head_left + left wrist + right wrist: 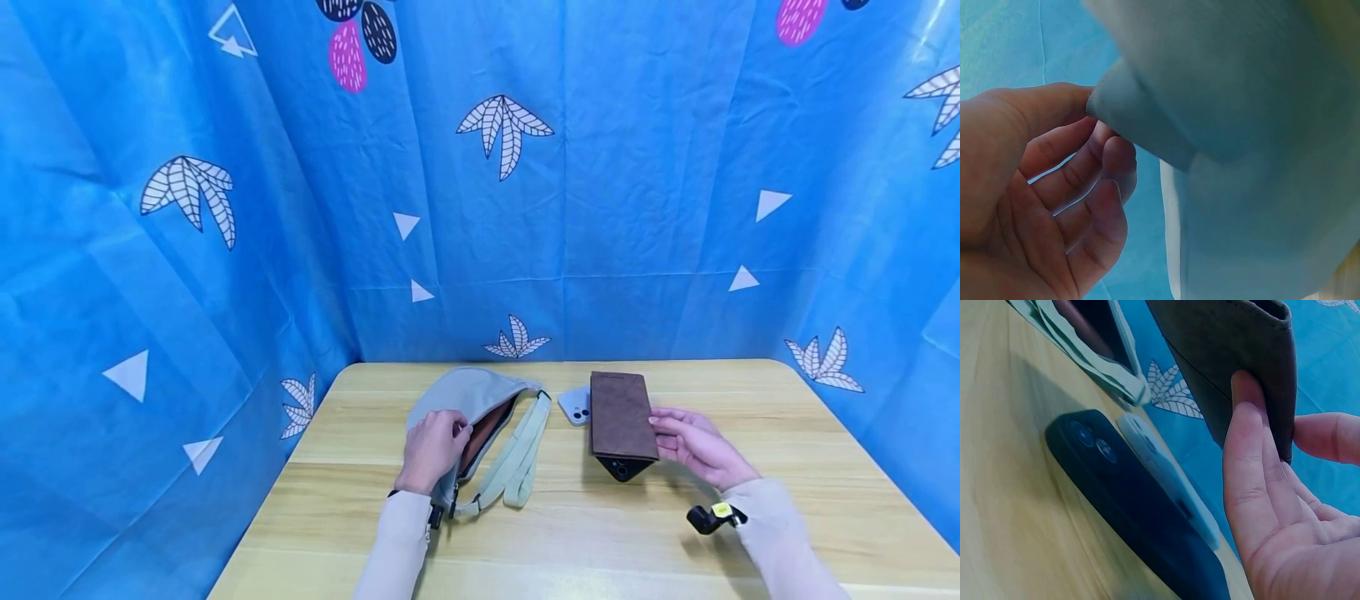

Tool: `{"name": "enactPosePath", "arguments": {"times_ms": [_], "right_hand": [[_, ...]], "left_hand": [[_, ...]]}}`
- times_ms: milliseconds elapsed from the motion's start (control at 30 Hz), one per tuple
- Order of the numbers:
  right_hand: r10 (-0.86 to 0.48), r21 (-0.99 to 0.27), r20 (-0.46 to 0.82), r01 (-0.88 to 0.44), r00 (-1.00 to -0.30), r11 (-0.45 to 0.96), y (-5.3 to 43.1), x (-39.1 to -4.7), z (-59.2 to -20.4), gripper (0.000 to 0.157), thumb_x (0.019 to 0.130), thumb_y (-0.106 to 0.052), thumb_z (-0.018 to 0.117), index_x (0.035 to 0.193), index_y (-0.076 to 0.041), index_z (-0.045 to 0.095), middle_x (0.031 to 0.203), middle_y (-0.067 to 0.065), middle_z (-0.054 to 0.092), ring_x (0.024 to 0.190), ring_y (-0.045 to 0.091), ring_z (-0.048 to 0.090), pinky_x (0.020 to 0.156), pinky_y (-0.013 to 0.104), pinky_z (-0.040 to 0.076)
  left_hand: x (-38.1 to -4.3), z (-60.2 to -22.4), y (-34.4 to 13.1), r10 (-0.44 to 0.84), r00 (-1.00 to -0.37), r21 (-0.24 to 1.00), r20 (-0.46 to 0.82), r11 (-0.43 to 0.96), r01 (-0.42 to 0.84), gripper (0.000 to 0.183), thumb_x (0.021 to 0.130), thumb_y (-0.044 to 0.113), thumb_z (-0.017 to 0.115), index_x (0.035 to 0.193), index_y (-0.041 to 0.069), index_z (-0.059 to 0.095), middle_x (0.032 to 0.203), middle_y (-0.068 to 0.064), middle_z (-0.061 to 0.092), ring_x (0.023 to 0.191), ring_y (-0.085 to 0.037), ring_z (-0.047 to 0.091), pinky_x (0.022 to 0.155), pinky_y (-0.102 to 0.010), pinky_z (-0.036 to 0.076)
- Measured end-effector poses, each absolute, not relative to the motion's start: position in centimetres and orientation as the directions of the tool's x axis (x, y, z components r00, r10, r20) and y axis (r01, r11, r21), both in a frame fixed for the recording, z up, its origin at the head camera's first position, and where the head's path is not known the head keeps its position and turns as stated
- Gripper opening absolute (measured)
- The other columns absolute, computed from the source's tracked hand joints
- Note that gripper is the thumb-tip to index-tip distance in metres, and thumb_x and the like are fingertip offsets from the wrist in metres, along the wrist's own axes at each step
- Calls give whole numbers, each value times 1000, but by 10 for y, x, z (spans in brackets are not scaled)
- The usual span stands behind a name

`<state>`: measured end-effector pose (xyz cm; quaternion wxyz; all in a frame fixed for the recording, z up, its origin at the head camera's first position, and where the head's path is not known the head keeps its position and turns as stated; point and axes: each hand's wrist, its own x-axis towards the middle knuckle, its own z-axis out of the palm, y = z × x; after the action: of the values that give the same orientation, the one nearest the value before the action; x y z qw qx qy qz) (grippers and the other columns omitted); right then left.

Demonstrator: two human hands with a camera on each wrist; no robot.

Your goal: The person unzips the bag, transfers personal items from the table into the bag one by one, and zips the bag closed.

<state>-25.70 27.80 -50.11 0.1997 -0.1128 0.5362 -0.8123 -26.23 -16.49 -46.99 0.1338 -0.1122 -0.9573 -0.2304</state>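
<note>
On the left of the table lies a grey-green waist bag (468, 392) with its mouth parted, showing a brown lining (487, 425). My left hand (435, 450) pinches the edge of that opening between thumb and fingers; the left wrist view shows the pinched grey fabric (1141, 119) close up. In my right hand (697, 446) is a brown wallet (621, 412), gripped by its right edge with the thumb on one side and fingers on the other. Raised above the table, the wallet overlaps a black phone (1129, 494) and part of a pale phone (1166, 475).
A pale green strap (517, 458) trails from the bag's right side onto the wooden table (555, 542). Blue printed curtains (637, 208) surround the table's back and sides. Both phones lie right of the bag.
</note>
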Motion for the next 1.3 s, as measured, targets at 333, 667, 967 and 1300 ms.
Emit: {"name": "enactPosePath", "arguments": {"times_ms": [333,667,967,1300], "right_hand": [[-455,-922,-68,230,-888,-310,257,-254,-504,22,108,-3,44,116,-13,62,105,-3,75,94,12,75,86,27,61],[-458,-923,-89,246,-884,-296,235,-255,-508,21,106,-2,47,117,-13,61,101,-5,74,87,8,74,82,25,61],[-458,-930,-137,274,-878,-247,213,-253,-510,16,105,-4,49,118,-11,55,95,-8,70,78,4,71,75,22,59],[-476,-936,-182,299,-861,-184,185,-251,-514,20,103,-6,55,122,-5,51,92,-8,67,73,2,69,72,23,58]], "left_hand": [[-261,-470,-163,152,-940,408,305,871,273,11,96,24,73,91,16,79,83,2,75,65,-7,62,61,-33,52],[-262,-470,-163,155,-938,405,311,871,278,11,95,24,73,92,16,79,83,1,76,65,-7,63,61,-33,53],[-262,-471,-163,156,-936,405,315,870,281,11,95,24,74,91,16,79,82,2,75,65,-8,62,60,-33,52],[-262,-473,-164,152,-938,396,312,876,274,11,95,25,73,92,16,80,83,2,76,65,-8,63,63,-35,53]]}}
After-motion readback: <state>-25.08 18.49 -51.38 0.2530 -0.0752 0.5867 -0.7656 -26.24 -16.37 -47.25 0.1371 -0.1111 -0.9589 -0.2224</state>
